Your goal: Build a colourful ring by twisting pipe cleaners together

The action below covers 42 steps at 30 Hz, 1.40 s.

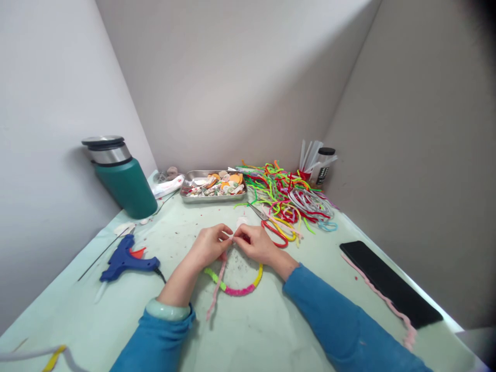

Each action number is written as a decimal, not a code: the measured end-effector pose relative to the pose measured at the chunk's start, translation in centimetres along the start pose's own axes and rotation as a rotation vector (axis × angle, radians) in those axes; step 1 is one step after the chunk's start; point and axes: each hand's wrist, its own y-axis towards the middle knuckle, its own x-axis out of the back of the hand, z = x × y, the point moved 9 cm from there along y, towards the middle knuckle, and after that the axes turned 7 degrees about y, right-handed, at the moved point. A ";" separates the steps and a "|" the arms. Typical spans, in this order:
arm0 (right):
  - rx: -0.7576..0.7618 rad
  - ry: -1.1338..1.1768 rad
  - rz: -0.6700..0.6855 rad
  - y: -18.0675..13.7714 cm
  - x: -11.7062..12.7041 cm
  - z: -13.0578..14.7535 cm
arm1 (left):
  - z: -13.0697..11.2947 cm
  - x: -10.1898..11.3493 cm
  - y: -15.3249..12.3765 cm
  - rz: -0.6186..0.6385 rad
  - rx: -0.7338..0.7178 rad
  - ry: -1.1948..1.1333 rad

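My left hand [209,244] and my right hand [256,243] meet at the middle of the pale green table [271,330], fingertips pinching a small white piece [229,235] between them. A pink pipe cleaner [216,289] hangs down from under my left hand. Below both hands lies a curved band of green, pink and yellow pipe cleaner [238,288] on the table. Both forearms wear blue sleeves, and a pale green bangle [168,310] sits on my left wrist.
A blue glue gun [126,261] lies left. A green flask [122,178] stands far left. A metal tray [194,178] of small pieces sits behind. A pile of coloured pipe cleaners [290,199], red-handled scissors [273,227], a black phone [389,281] and a pink strand [387,302] lie right.
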 end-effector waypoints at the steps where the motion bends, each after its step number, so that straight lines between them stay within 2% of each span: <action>1: -0.001 0.001 -0.004 0.0 0.0 0.0 | 0.0 0.1 0.0 -0.007 -0.005 0.002; 5: -0.004 0.008 -0.024 0.1 0.2 -0.1 | -0.3 0.4 0.1 -0.052 -0.055 0.033; 11: -0.010 0.034 -0.053 0.2 0.5 -0.1 | -2.0 1.6 -0.2 -0.179 -0.211 0.219; 19: -0.030 0.059 -0.091 0.2 0.9 -0.3 | -3.8 1.7 -0.8 -0.247 -0.344 0.438; 23: -0.015 0.045 -0.056 0.1 0.5 -0.2 | -4.5 1.7 -1.0 -0.269 -0.443 0.508; 28: -0.023 0.015 -0.043 0.1 0.2 -0.3 | -3.2 1.6 -0.5 -0.233 -0.351 0.458; 32: -0.029 0.004 -0.050 0.1 0.3 -0.4 | -3.0 1.9 -0.7 -0.277 -0.318 0.451; 36: -0.038 -0.003 -0.056 0.1 0.4 -0.5 | -2.4 2.6 -0.6 -0.314 -0.189 0.538; 42: -0.023 0.005 -0.052 0.1 0.4 -0.3 | -1.1 1.0 0.2 -0.064 -0.069 0.473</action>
